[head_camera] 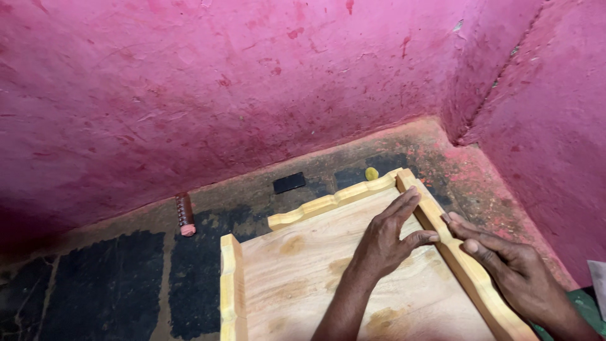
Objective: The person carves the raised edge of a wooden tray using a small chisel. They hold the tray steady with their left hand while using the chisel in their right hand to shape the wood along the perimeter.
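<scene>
The left hand (pixel 385 237) is lying spread flat on the pale wooden board (pixel 297 284), while the right hand (pixel 511 268), fingers extended, is pressing the scalloped right edge strip (pixel 464 268). The board is resting on the dark floor (pixel 95 284) beside pink walls (pixel 189 82).

Tray (pixel 297 271) cut off by bottom edge; near rail unseen. Left hand (pixel 385 237) covering part of the board; forearm leaving frame below. Right hand (pixel 511 268) hiding a stretch of the right rail (pixel 442 230), wrist cut at the corner. Small yellow lump (pixel 372 173) too small to identify. Green patch (pixel 584 306) clipped at the edge.
</scene>
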